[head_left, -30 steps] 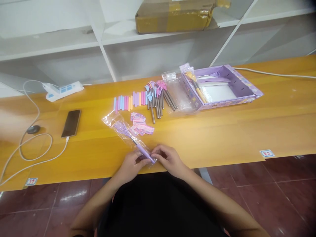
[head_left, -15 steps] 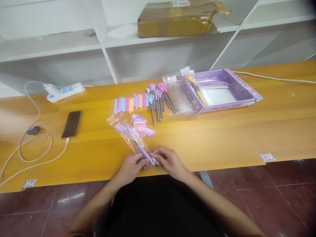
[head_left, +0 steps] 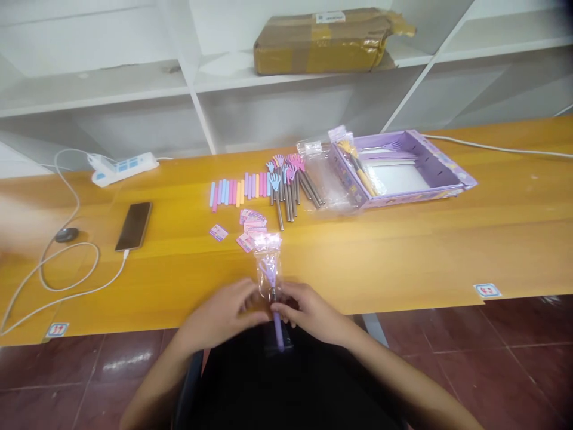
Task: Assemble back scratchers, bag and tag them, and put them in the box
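A purple hand-shaped scratcher [head_left: 277, 328] in a clear bag stands nearly upright in the view, its handle over my lap. My right hand [head_left: 308, 307] pinches it at mid-length. Just left of it, my left hand [head_left: 226, 313] is blurred, its fingers apart and holding nothing. Beyond the bag's top lie small pink cards [head_left: 254, 222], with one card [head_left: 219, 232] apart to the left. Farther back are a row of coloured tubes [head_left: 230, 192] and several scratcher heads on metal rods [head_left: 289, 191].
Clear bags [head_left: 320, 179] lie against a purple box [head_left: 447, 190] holding a bagged yellow scratcher [head_left: 364, 178]. To the left are a phone [head_left: 134, 226], a cable, a black round object [head_left: 67, 235] and a power strip [head_left: 125, 168]. A taped carton [head_left: 322, 45] sits on the shelf.
The bagged scratcher has swung from a leftward slant to nearly upright and come nearer my body. My left hand has let go and moved left. A separate card now shows on the left.
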### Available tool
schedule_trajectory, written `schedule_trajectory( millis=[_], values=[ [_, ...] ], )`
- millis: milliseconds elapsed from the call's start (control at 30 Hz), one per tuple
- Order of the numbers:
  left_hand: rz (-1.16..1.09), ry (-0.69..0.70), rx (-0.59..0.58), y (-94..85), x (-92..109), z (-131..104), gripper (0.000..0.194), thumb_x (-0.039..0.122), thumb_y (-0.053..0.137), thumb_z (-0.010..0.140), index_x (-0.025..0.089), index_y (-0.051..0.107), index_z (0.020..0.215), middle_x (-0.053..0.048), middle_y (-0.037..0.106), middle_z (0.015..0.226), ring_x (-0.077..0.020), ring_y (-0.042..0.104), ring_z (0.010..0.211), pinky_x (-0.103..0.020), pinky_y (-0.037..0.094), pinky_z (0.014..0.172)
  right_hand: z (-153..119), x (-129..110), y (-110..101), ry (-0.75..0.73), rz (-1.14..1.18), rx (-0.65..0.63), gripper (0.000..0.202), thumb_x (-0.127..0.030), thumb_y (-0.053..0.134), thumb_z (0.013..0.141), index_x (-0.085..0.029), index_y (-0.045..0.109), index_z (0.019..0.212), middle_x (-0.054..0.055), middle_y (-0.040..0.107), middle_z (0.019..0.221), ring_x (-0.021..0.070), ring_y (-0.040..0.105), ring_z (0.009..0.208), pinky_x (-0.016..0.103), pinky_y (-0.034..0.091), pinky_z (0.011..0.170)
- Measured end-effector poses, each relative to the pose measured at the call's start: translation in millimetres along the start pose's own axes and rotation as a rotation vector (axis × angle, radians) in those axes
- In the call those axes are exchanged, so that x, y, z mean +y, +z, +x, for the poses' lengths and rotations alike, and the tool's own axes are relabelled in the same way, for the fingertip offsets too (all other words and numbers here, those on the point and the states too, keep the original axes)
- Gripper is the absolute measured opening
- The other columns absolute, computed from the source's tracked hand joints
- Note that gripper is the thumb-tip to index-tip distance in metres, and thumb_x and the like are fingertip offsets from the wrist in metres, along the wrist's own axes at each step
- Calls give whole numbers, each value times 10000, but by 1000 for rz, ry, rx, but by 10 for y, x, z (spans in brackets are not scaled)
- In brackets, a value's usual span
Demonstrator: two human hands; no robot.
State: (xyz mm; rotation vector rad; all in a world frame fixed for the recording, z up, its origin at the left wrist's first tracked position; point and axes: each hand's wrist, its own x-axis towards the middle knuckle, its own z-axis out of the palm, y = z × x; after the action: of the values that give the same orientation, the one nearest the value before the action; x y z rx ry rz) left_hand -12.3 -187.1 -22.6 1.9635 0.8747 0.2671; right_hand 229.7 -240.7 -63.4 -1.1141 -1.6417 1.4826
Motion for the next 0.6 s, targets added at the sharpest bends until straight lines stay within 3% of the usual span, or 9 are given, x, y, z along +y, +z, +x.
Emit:
schedule_trajectory(
  millis=[100,167,233,333,433,500,600],
  values=[
    [2,-73,421,-138,-86,109,498,458,708,1022,261,588,1463,-96,728,1264,-233,733,1008,-385,595,914,10,13,64,133,25,-54,307,-515,682,1036,-212,671,990,-16,693,753,143,635,583,279,533,605],
    [1,-20,539,-201,-129,219,551,426,712,1025,283,530,1525,-94,722,1315,-230,744,1062,-419,600,994,34,-18,64,184,9,-67,371,-567,720,998,-200,669,972,-12,694,744,147,648,578,276,534,592],
    [10,47,567,-255,-144,320,451,401,696,1037,288,593,1461,-66,759,1239,-215,753,1042,-409,606,1004,72,-91,5,203,-15,-123,403,-594,724,988,-193,685,988,0,711,780,146,654,583,269,523,573],
    [66,57,588,-327,-134,409,205,392,673,1049,268,732,1200,-37,796,1114,-209,761,988,-387,615,967,175,-220,-185,119,-149,-158,354,-531,613,1075,-198,726,1037,28,752,875,161,688,696,277,541,652],
    [66,7,590,-365,-145,442,183,414,675,1041,255,753,1088,-41,808,1073,-222,776,956,-388,627,922,353,-260,-381,10,-471,44,301,-392,506,1134,-197,731,1090,75,766,1017,203,717,869,326,566,795],
    [28,-20,600,-364,-174,456,201,429,666,1042,248,745,1077,-50,810,1044,-231,790,930,-387,637,883,489,-212,-453,-28,-744,200,257,-314,520,1123,-185,701,1250,135,740,1204,252,728,994,370,582,841],
    [-57,-54,632,-337,-208,477,234,453,654,1049,253,709,1157,-42,801,979,-232,805,889,-371,648,826,648,-84,-465,-102,-1057,254,390,-261,572,1095,-205,598,1480,191,625,1471,320,705,1166,408,608,852]
  ],
)
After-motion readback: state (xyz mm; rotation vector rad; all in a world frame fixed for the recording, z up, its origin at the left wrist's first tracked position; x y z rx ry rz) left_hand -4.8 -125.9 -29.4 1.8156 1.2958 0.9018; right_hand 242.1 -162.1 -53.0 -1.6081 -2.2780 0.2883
